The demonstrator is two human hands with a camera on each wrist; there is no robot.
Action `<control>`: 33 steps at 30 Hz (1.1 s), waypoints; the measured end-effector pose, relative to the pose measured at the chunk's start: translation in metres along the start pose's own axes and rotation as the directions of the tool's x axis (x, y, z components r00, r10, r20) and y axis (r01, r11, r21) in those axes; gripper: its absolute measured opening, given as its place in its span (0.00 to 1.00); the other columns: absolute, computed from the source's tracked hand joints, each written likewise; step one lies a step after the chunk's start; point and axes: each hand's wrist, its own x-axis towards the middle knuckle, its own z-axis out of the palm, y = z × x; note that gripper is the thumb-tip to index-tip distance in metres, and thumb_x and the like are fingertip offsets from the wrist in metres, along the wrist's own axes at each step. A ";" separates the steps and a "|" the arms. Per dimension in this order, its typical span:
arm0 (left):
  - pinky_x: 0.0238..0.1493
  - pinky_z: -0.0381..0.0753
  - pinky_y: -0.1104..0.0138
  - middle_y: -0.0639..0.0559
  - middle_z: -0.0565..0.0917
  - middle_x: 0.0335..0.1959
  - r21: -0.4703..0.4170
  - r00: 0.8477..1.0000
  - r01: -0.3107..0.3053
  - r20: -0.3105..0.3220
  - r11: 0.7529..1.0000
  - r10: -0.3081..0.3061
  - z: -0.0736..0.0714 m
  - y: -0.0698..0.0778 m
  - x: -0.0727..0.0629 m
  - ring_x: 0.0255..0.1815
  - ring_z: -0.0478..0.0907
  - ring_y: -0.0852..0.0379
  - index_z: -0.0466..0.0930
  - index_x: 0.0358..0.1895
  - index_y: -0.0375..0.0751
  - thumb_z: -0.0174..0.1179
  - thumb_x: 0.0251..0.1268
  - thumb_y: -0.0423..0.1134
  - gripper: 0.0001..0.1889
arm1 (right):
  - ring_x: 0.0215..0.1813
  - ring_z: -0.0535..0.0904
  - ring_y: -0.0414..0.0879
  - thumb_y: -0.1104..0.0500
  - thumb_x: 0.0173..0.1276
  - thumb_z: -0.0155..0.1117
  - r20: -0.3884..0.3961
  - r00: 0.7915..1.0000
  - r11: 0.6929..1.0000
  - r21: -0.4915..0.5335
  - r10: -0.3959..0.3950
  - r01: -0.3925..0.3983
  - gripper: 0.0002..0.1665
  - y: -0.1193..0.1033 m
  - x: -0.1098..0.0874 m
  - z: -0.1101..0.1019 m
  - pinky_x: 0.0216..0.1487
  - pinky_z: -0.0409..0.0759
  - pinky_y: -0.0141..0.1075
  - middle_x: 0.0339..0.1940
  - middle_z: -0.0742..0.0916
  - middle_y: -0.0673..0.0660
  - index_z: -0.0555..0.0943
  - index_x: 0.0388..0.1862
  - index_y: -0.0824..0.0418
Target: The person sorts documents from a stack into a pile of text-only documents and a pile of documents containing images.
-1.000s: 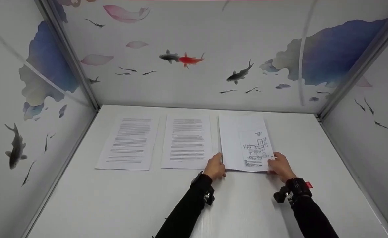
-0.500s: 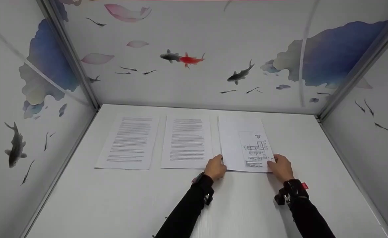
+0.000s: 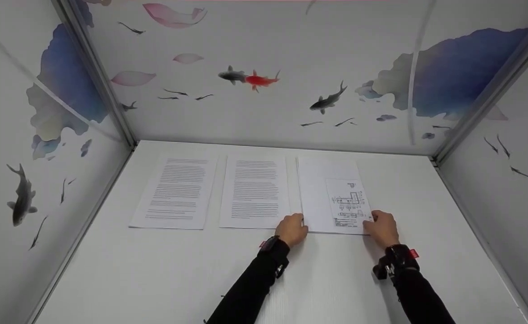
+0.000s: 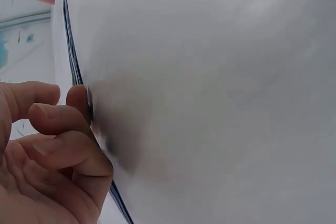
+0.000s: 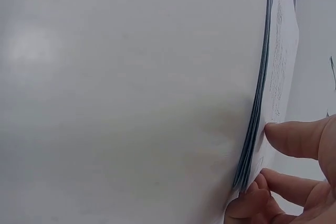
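Observation:
On the right side of the white table [image 3: 178, 270], a stack of papers [image 3: 315, 198] lies with a line drawing on its top sheet. My left hand [image 3: 292, 229] holds the stack's near left corner. Curled fingers [image 4: 73, 150] meet the layered paper edge in the left wrist view. At the near right corner my right hand [image 3: 382, 229] pinches the stack. Its thumb [image 5: 294, 137] rests on the top sheet in the right wrist view, and other fingers are at the corner, partly hidden. Both palms are out of sight in the head view.
A printed text page [image 3: 255, 193] lies just left of the stack, close to my left hand. Another text page [image 3: 174, 193] lies farther left. A patterned back wall [image 3: 264, 121] and side walls enclose the table.
Both hands stay at the stack's near corners. The left hand has slid slightly toward me, and the right wrist has shifted a little left. The stack's near edge looks flatter.

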 end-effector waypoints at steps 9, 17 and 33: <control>0.42 0.81 0.61 0.46 0.88 0.40 0.042 0.997 -0.068 0.035 0.997 0.066 -0.005 -0.002 -0.006 0.40 0.84 0.53 0.84 0.45 0.36 0.58 0.66 0.37 0.10 | 0.52 0.75 0.60 0.59 0.70 0.51 -0.013 1.000 1.000 -0.007 -0.004 0.004 0.28 0.003 0.001 -0.001 0.54 0.73 0.51 0.55 0.80 0.74 0.71 0.63 0.77; 0.55 0.79 0.58 0.43 0.85 0.52 -0.054 0.992 -0.099 0.075 0.994 0.103 -0.013 -0.013 -0.006 0.52 0.82 0.49 0.81 0.54 0.34 0.59 0.67 0.38 0.16 | 0.62 0.71 0.64 0.57 0.72 0.49 0.008 1.000 0.999 0.031 0.018 -0.018 0.32 -0.002 -0.004 -0.002 0.64 0.69 0.56 0.63 0.74 0.76 0.66 0.67 0.78; 0.22 0.70 0.73 0.47 0.85 0.25 -0.398 0.994 -0.096 -0.083 0.912 0.069 -0.055 -0.059 0.001 0.18 0.73 0.65 0.83 0.48 0.32 0.55 0.71 0.36 0.13 | 0.52 0.77 0.63 0.58 0.71 0.55 -0.175 0.983 0.999 0.007 -0.047 0.049 0.25 -0.014 -0.001 0.009 0.49 0.75 0.51 0.53 0.80 0.74 0.75 0.60 0.73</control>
